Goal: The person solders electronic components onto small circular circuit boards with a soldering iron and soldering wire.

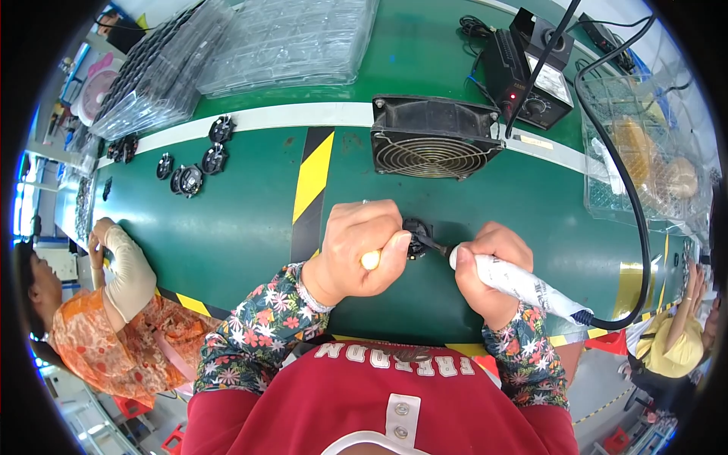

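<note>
My right hand (493, 265) is wrapped round the handle of a soldering iron (531, 292), which is covered in white wrapping. Its metal tip points left and meets a small round black part (417, 236) on the green bench, as far as I can see. Closed in a fist beside that part, my left hand (360, 246) grips a tool whose rounded yellow end (370, 260) shows below the fingers. The tool's other end is hidden behind the hand.
A square black fan (436, 136) stands beyond my hands. The iron's black cable (644, 250) loops up at right, near a black control box (523, 80) and a clear plastic basket (637, 163). Several round black parts (189, 180) lie left; clear trays (288, 45) are stacked behind. A co-worker (114, 318) sits left.
</note>
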Demonstrator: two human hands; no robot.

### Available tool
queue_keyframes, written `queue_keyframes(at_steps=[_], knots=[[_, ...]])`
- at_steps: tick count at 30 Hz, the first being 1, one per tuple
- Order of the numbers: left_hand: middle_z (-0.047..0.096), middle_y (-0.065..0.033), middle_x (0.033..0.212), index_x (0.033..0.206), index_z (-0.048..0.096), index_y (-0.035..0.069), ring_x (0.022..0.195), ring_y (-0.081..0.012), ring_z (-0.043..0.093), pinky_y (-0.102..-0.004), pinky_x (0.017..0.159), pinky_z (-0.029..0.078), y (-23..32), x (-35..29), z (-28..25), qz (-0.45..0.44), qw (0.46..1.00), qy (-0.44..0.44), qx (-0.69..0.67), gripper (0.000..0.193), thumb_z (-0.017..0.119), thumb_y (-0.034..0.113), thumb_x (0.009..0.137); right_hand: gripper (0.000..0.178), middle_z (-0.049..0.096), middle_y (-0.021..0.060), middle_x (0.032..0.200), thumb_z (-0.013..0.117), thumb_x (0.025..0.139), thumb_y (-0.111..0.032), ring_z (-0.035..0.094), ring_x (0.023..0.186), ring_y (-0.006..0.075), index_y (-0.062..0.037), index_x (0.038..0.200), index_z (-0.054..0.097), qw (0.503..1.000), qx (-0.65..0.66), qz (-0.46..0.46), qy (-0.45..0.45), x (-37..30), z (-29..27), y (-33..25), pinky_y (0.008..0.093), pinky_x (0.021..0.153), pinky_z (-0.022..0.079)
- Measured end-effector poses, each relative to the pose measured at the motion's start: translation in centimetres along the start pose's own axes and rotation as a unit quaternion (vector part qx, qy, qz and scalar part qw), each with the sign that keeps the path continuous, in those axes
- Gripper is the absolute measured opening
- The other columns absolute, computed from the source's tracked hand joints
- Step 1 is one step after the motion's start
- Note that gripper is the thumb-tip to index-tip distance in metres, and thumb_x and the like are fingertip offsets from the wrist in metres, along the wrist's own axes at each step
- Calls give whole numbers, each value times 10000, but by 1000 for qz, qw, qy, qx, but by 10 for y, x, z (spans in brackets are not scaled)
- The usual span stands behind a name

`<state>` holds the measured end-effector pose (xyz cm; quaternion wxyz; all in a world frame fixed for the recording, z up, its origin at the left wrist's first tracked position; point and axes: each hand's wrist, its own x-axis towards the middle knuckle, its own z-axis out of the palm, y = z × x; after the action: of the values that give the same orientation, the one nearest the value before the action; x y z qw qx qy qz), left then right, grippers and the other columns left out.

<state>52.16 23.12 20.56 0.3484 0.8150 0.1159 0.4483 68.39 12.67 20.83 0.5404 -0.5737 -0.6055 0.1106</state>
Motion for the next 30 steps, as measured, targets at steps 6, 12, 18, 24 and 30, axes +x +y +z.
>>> queue_keyframes(at_steps=[6, 12, 18, 24, 30], knots=[[514, -86, 550, 550, 476, 22, 387, -177, 445, -280, 369, 335, 0, 1, -1, 4, 1000, -16, 20, 242, 480, 82, 785, 163, 491, 58, 571, 628, 743, -70, 436, 477, 150, -37, 665, 489, 1000, 20, 6, -6, -3, -3, 3, 271, 455, 343], [511, -88, 552, 546, 477, 20, 391, -177, 443, -281, 371, 333, 0, -1, -2, 0, 1000, -18, 23, 240, 481, 77, 779, 159, 521, 50, 582, 653, 685, -3, 485, 473, 179, -51, 646, 506, 999, 29, 27, 0, -3, -5, 2, 290, 447, 373], [508, -91, 557, 549, 477, 17, 401, -178, 449, -280, 377, 336, -2, -1, -1, -1, 1000, -21, 14, 237, 482, 73, 780, 160, 518, 47, 578, 650, 691, -6, 483, 471, 178, -55, 643, 505, 999, 36, 31, -4, -2, -4, 2, 289, 445, 372], [504, -90, 553, 550, 475, 15, 402, -179, 451, -280, 377, 336, -1, 0, -1, -7, 1000, -21, 14, 239, 482, 72, 783, 164, 497, 48, 560, 652, 674, -11, 478, 465, 187, -58, 642, 498, 999, 23, 32, -12, 0, -5, 0, 295, 441, 368], [404, -81, 533, 565, 425, 26, 402, -227, 391, -327, 388, 299, -1, 2, 2, -14, 1000, 6, -9, 217, 559, 42, 736, 166, 481, 47, 554, 653, 658, -12, 466, 459, 192, -58, 626, 497, 999, 18, 28, -22, 1, -6, -2, 297, 436, 355]])
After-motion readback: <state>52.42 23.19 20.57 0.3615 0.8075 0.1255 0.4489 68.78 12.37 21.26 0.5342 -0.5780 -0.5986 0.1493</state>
